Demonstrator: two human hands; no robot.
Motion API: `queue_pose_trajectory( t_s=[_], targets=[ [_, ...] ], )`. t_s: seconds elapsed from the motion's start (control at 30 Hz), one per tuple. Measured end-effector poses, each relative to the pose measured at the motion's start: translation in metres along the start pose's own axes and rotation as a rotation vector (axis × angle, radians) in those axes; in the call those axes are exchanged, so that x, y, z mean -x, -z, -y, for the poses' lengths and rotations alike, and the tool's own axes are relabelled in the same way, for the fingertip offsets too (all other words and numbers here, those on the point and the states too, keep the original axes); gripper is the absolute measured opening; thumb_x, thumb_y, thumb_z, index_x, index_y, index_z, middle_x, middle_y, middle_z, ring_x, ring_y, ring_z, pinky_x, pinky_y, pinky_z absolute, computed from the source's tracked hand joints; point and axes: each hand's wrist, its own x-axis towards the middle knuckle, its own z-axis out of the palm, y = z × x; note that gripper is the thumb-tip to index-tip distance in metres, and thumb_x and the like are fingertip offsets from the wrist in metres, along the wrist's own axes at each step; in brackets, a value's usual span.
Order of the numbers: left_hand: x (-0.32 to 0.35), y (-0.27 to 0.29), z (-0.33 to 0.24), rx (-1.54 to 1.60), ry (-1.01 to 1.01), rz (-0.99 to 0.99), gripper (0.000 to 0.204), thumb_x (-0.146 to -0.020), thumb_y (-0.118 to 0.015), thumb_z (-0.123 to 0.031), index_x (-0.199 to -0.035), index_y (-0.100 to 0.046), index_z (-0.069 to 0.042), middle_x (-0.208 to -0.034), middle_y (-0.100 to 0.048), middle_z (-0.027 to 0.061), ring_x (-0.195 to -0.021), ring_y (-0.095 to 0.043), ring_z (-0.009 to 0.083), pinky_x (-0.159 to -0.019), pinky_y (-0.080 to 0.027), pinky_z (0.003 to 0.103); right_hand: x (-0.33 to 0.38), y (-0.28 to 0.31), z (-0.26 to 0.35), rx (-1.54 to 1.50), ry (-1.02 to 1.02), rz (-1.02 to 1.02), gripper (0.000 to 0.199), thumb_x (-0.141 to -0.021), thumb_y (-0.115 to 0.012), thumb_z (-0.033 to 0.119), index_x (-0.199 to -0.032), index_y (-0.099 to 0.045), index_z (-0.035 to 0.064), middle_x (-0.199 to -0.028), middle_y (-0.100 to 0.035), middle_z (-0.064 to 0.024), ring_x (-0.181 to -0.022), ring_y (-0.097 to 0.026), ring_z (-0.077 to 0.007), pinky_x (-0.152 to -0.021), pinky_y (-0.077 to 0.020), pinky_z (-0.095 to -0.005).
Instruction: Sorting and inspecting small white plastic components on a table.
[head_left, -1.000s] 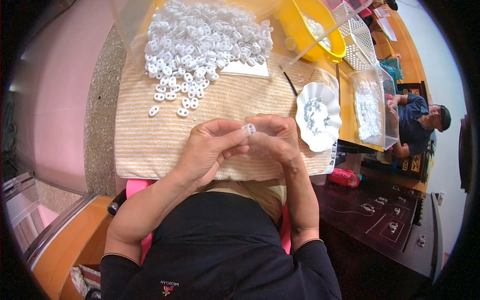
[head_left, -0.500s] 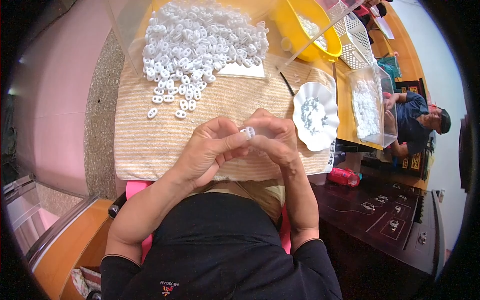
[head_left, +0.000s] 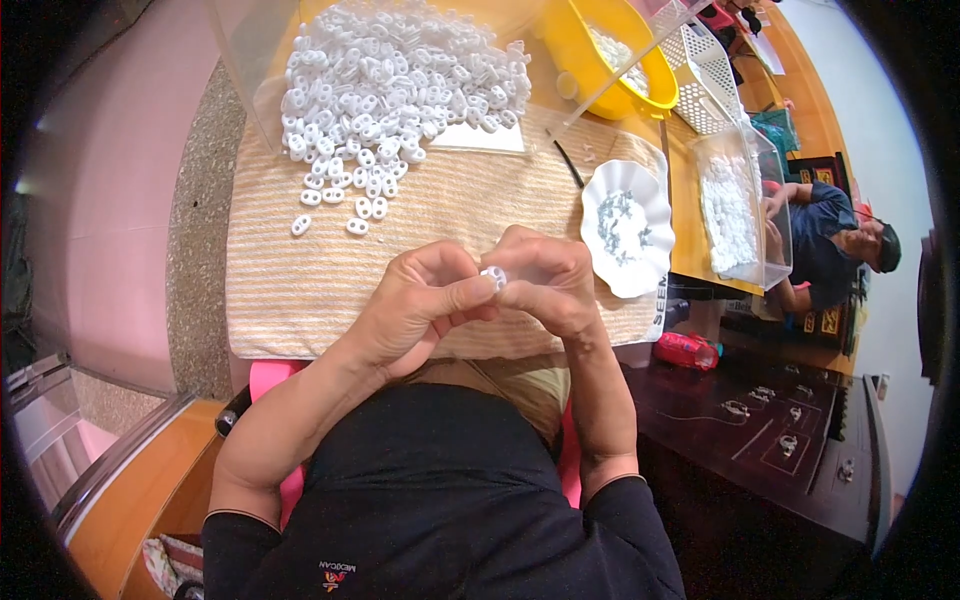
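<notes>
Between my two hands is a small white two-hole plastic piece (head_left: 494, 277). My left hand (head_left: 420, 300) pinches its left side between thumb and forefinger, the other fingers curled beneath. Against its right side, the thumb and forefinger of my right hand (head_left: 548, 283) are closed; whether a tiny part sits between them is hidden. Many similar white pieces are heaped (head_left: 390, 80) at the far left, a few lying loose on the striped towel (head_left: 290, 290). A white scalloped dish (head_left: 655, 255) with small grey and white bits stands right of my right hand.
Clear panels (head_left: 235, 70) flank the heap. A thin black stick (head_left: 566, 160) lies beyond the dish. Back right are a yellow basin (head_left: 560, 60), a perforated white basket (head_left: 705, 100) and a clear bin of white pieces (head_left: 730, 215). A co-worker (head_left: 840, 235) sits at the right.
My hands stay together around the white piece, which has tilted slightly and sits a little lower. The whole view has shifted slightly.
</notes>
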Motion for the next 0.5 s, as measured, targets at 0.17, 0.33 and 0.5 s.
queue_pose_trajectory(
  t_s=[0.17, 0.33, 0.5],
  targets=[
    [0.001, -0.003, 0.000, -0.020, -0.022, 0.028, 0.009, -0.085, -0.070, -0.004, -0.081, -0.062, -0.005, -0.083, -0.065, 0.0043, -0.077, -0.063, 0.0132, -0.075, -0.055, 0.028, 0.003, -0.004, 0.010, 0.034, 0.002, 0.009, 0.020, -0.077, -0.073, 0.000, -0.097, -0.069, -0.0043, -0.085, -0.063, -0.0095, -0.077, -0.060, -0.0145, -0.068, -0.0465, -0.0250],
    [-0.001, 0.001, 0.004, -0.042, -0.030, 0.044, 0.008, -0.085, -0.069, -0.004, -0.083, -0.062, -0.005, -0.087, -0.067, 0.0054, -0.080, -0.064, 0.0125, -0.075, -0.056, 0.027, 0.001, -0.001, 0.007, 0.142, 0.081, 0.047, 0.024, -0.079, -0.074, 0.006, -0.099, -0.068, -0.0044, -0.082, -0.061, -0.0083, -0.074, -0.058, -0.0146, -0.065, -0.0457, -0.0255],
    [-0.002, 0.001, 0.002, -0.008, -0.004, 0.067, 0.007, -0.086, -0.069, -0.006, -0.086, -0.061, -0.005, -0.087, -0.067, 0.0052, -0.082, -0.064, 0.0127, -0.076, -0.056, 0.027, 0.002, 0.003, 0.008, 0.097, -0.002, 0.043, 0.021, -0.079, -0.074, 0.008, -0.094, -0.066, -0.0034, -0.087, -0.061, -0.0088, -0.076, -0.057, -0.0143, -0.065, -0.0438, -0.0257]
  ],
)
